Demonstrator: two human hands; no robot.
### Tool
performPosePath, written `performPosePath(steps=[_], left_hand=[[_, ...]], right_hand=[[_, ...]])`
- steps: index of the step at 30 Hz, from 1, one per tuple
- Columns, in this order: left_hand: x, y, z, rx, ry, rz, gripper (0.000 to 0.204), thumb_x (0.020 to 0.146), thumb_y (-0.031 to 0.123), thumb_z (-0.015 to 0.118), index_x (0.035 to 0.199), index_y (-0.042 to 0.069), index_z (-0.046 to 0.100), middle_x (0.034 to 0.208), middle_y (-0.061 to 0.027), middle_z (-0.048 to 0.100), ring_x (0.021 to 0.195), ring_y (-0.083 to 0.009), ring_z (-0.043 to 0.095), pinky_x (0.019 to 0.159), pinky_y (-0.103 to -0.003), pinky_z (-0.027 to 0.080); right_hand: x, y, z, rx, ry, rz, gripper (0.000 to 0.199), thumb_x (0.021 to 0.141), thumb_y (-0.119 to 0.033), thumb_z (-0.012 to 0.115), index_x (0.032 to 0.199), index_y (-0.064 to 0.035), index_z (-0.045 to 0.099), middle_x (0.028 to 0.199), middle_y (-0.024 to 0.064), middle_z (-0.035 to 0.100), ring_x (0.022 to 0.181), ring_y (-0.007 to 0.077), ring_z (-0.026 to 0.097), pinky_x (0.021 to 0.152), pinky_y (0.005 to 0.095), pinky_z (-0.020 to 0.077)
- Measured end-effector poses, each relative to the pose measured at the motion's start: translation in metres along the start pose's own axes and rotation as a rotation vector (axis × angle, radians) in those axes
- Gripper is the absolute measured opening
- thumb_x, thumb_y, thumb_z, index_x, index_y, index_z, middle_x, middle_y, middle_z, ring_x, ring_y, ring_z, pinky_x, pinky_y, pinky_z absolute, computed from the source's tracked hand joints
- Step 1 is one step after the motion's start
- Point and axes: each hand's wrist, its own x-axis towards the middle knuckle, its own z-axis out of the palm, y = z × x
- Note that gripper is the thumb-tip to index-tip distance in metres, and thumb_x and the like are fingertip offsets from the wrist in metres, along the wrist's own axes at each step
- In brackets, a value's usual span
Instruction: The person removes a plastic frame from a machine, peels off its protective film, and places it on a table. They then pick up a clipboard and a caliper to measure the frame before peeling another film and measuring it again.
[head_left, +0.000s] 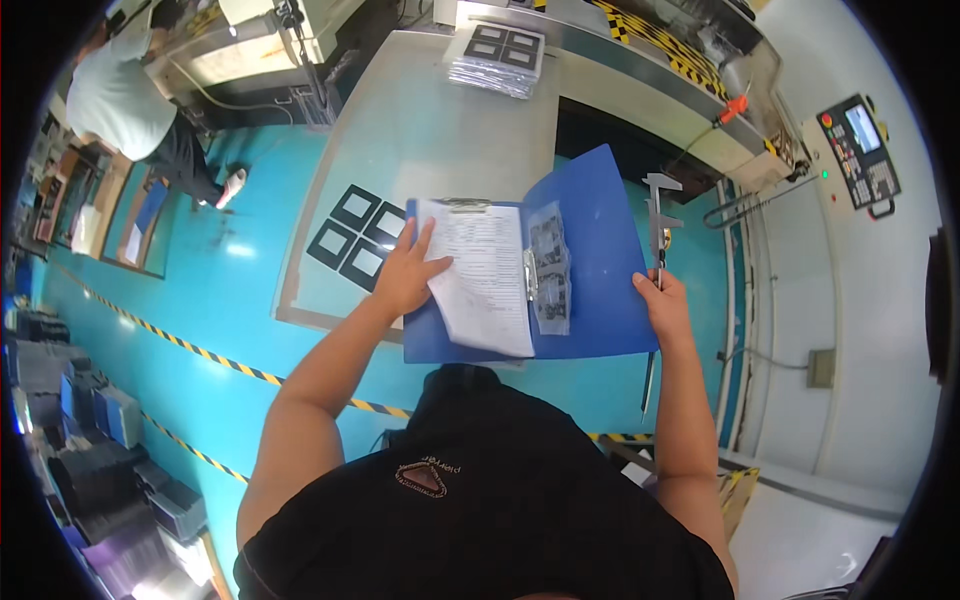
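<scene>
A blue clip folder (603,210) lies opened out in front of me, over the near edge of a table. My left hand (405,274) rests on its left side with fingers spread over a stack of printed sheets (480,270), whose lower corner is curled. A metal clip (468,205) sits at the top of the sheets. Beside them, a clear plastic bag (549,270) with dark pieces lies along the fold. My right hand (665,302) is closed around a caliper (655,215) that stands upright from it, and its thumb touches the folder's right edge.
A black four-window frame (360,237) lies left of the folder on the table (430,120). Similar frames are stacked in plastic (497,60) at the far end. A machine control panel (860,155) is at right. Another person (130,100) stands at far left.
</scene>
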Motion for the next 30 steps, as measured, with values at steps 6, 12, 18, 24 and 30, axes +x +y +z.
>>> performPosePath(steps=[6, 12, 18, 24, 30], left_hand=[[0.090, -0.047, -0.023, -0.976, -0.033, -0.841, 0.031, 0.100, 0.027, 0.051, 0.118, 0.006, 0.065, 0.121, -0.0187, 0.064, 0.122, -0.0341, 0.056, 0.102, -0.050, 0.045], [0.131, -0.087, 0.032, -2.219, 0.378, -0.997, 0.046, 0.106, 0.027, 0.036, 0.144, 0.001, 0.032, 0.142, -0.0167, 0.049, 0.124, -0.0357, 0.054, 0.104, -0.054, 0.044], [0.152, -0.096, 0.045, -2.334, 0.603, -1.066, 0.048, 0.106, 0.033, 0.036, 0.144, 0.003, 0.033, 0.144, -0.0188, 0.046, 0.134, -0.0368, 0.044, 0.109, -0.056, 0.036], [0.113, -0.054, 0.041, -1.519, 0.682, -1.289, 0.053, 0.101, 0.033, 0.048, 0.144, 0.006, 0.034, 0.134, -0.0200, 0.052, 0.115, -0.0322, 0.058, 0.095, -0.043, 0.049], [0.046, 0.104, 0.051, -1.339, 0.449, -1.280, 0.034, 0.097, 0.023, 0.054, 0.126, 0.005, 0.053, 0.110, -0.0112, 0.065, 0.091, -0.0188, 0.066, 0.076, -0.030, 0.054]], right_hand=[[0.108, -0.024, -0.027, -0.420, 0.028, -0.174, 0.023, 0.087, -0.021, 0.070, 0.077, -0.0027, 0.059, 0.063, -0.0004, 0.054, 0.059, 0.0081, 0.047, 0.053, 0.0282, 0.0384], [0.161, -0.118, 0.029, -0.814, 0.049, -0.700, 0.020, 0.086, -0.024, 0.068, 0.084, -0.0045, 0.062, 0.068, 0.0127, 0.062, 0.063, 0.0320, 0.061, 0.057, 0.0395, 0.0460], [0.173, -0.043, 0.089, -1.043, -0.531, -0.920, 0.020, 0.080, -0.027, 0.071, 0.081, -0.0096, 0.061, 0.075, 0.0128, 0.065, 0.072, 0.0355, 0.064, 0.062, 0.0462, 0.0501], [0.226, 0.025, 0.093, -0.816, -0.712, -0.769, 0.029, 0.083, -0.034, 0.070, 0.080, -0.0063, 0.060, 0.072, 0.0166, 0.064, 0.070, 0.0381, 0.063, 0.062, 0.0466, 0.0488], [0.295, 0.027, 0.136, -0.565, -0.781, -0.658, 0.039, 0.087, -0.040, 0.068, 0.080, -0.0025, 0.059, 0.072, 0.0187, 0.063, 0.071, 0.0406, 0.062, 0.062, 0.0458, 0.0466]])
